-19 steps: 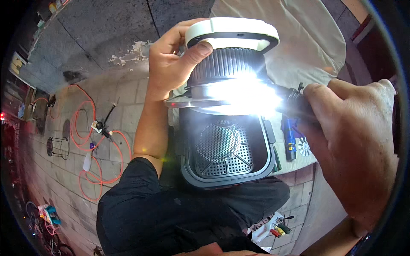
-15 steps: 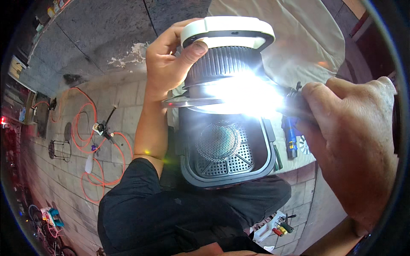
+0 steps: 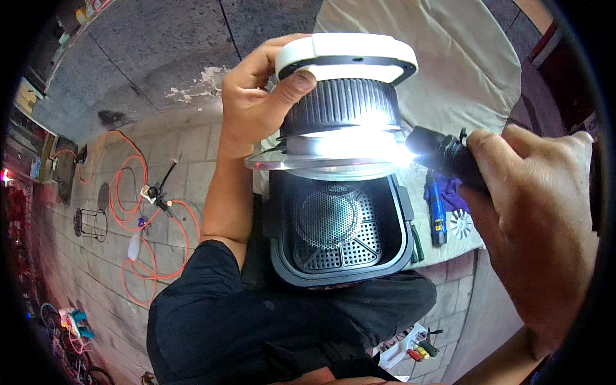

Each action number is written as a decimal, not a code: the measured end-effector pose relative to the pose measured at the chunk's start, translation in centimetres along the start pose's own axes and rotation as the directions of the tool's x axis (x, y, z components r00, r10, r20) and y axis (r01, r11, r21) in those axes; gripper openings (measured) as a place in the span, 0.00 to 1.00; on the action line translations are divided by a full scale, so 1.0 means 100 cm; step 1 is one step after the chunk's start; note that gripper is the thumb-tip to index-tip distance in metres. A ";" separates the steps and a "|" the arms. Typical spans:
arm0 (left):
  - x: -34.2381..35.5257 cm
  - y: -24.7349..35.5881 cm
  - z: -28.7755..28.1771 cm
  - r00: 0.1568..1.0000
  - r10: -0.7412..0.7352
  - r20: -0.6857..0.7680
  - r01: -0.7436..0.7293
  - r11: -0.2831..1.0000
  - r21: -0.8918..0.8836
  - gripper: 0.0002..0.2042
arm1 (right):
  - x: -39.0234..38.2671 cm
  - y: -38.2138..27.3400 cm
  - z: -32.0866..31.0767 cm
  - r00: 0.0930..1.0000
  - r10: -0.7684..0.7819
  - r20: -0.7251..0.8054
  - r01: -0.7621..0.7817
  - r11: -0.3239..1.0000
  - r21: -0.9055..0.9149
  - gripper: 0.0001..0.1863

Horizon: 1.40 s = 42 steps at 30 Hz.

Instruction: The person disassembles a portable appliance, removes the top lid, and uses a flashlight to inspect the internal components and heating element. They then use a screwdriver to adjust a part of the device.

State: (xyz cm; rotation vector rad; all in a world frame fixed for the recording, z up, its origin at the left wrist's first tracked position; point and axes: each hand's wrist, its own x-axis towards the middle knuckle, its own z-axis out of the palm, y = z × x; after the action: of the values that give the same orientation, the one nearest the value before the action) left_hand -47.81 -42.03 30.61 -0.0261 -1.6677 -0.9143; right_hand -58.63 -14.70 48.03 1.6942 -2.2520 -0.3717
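Note:
My left hand [image 3: 260, 102] is closed on the white handle [image 3: 346, 48] of an appliance top with a black ribbed cylinder [image 3: 340, 102]. A clear round rim [image 3: 282, 165] circles its lower part, partly washed out by glare. Below it is a black square basket [image 3: 404, 237] with a perforated round screen [image 3: 327, 218] over a slotted plate. My right hand [image 3: 520, 186] grips a black flashlight [image 3: 436, 147], whose bright light meets the appliance's side. Beside the basket lie a blue tube [image 3: 437, 215], a purple cloth [image 3: 459, 192] and a white finned disc [image 3: 461, 224].
The appliance sits over my dark-clad legs, beside a pale cloth [image 3: 468, 58]. On the paving at left are orange hose loops [image 3: 189, 224], a wire stand [image 3: 90, 223] and a bicycle [image 3: 96, 375]. Several screwdrivers [image 3: 423, 350] lie lower right, and a grey wall [image 3: 141, 51] rises behind.
The appliance top and my left hand have dropped slightly. My right hand and the flashlight have moved a little right and down, and the glare is smaller, showing more of the flashlight and rim.

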 end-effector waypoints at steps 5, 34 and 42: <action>-0.002 0.003 0.001 0.997 0.052 0.057 -0.053 0.999 0.009 0.16 | 0.000 -0.015 -0.014 1.000 0.013 0.022 -0.008 0.978 -0.209 0.17; -0.002 0.000 -0.002 0.983 0.129 0.130 -0.132 0.991 0.019 0.17 | 0.005 -0.027 -0.018 0.997 0.036 0.063 -0.020 0.970 -0.240 0.18; -0.001 -0.004 -0.001 0.982 0.170 0.082 -0.170 0.985 -0.013 0.15 | 0.007 -0.028 -0.020 0.996 0.026 0.091 -0.003 0.971 -0.237 0.18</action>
State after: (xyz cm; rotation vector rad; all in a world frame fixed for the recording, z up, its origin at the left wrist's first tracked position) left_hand -47.85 -42.35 30.28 -0.2104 -1.7109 -0.7977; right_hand -55.55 -16.23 48.90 1.5664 -2.1810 -0.7003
